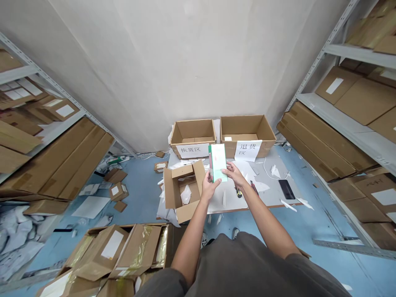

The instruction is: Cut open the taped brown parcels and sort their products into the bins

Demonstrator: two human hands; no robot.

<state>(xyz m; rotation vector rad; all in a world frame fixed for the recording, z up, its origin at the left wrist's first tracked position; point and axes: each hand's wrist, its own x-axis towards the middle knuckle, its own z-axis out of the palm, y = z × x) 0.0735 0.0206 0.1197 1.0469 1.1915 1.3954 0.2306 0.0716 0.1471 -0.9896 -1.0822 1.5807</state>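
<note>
The left hand (211,183) has its grip clamped on the lower left side of a green-and-white box (219,161), thumb across the front. The right hand (235,175) has its grip on the box's lower right edge. The box is held above the surface (269,196). An open carton (170,187) stands just left, flaps spread, with white wrapping (186,195) inside. A yellow-and-black cutter (238,192) lies near the right hand; a phone (286,189) lies farther right.
</note>
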